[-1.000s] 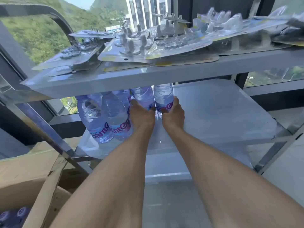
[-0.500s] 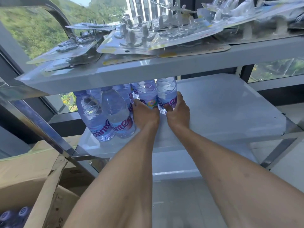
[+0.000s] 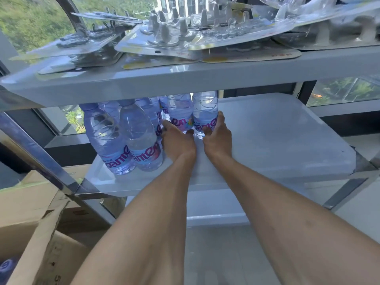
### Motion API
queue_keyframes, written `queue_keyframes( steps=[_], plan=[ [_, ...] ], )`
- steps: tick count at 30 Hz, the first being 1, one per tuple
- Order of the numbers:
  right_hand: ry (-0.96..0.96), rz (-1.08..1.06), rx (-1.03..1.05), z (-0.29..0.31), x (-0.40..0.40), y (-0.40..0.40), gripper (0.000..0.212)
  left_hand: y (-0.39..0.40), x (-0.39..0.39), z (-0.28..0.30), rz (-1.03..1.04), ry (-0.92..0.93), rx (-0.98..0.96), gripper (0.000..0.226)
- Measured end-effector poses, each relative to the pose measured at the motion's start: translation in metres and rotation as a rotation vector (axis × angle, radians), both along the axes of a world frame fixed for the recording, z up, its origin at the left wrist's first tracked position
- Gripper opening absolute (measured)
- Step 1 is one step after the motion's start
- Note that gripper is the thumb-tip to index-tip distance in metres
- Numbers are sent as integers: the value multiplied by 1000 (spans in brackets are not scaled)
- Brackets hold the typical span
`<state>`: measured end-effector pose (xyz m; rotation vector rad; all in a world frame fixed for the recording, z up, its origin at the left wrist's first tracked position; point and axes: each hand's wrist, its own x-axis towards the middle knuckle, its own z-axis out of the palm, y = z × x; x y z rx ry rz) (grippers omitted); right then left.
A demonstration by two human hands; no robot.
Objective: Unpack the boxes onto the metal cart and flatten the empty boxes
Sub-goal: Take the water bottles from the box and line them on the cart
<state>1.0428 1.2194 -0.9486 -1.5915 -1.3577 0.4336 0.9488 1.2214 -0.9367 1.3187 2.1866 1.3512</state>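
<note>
Two clear water bottles with purple labels stand side by side on the metal cart's middle shelf. My left hand grips the lower part of the left bottle, fingers on its left side and thumb on its right. My right hand grips the right bottle the same way. Several more bottles of the same kind stand to the left on the shelf. An open cardboard box sits at the lower left, with dark bottle caps showing inside.
The cart's top shelf hangs low over the bottles and carries several clear blister packs. A slanted metal cart frame bar runs along the left. Behind the cart is a window. A lower shelf shows under my arms.
Both hands stay on the two bottles. The hands have slipped slightly lower and back, so more of each label shows. The view has shifted a little.
</note>
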Motion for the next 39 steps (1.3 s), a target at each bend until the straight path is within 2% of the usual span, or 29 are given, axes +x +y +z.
queue_keyframes(
  steps=[2, 5, 9, 14, 17, 20, 26, 29, 31, 34, 39],
  plan=[
    [-13, 9, -15, 1, 1, 5, 61, -1, -2, -4, -44, 8, 44, 69],
    [-15, 26, -32, 3, 3, 10, 60, 1, -8, -3, -116, -78, 59, 55],
    [-54, 46, -50, 8, 3, 15, 59, 5, -12, 9, -70, -72, 31, 42],
    [-46, 57, -44, 7, -3, 20, 60, -7, -1, -3, -105, 1, 45, 63],
    [-35, 51, -36, 7, -6, 18, 61, -27, -8, -10, -169, 29, 129, 41],
    [-61, 35, -46, 12, -6, 15, 59, -48, -19, -3, -177, 81, 94, 20],
    [-61, 36, -45, 12, -7, 14, 60, -32, -8, 14, -164, 92, -20, 25],
    [-53, 35, -37, 7, -8, 21, 62, -13, -10, 24, -126, 156, -154, 22],
    [-41, 32, -39, 6, -10, 27, 64, -2, -11, 31, -77, 146, -216, 29],
    [-56, 46, -49, 9, -13, 36, 63, 11, -11, 33, 8, 99, -252, 37],
    [-83, 69, -24, 10, -15, 50, 55, 28, -7, 32, 116, 172, -270, 33]
  ],
)
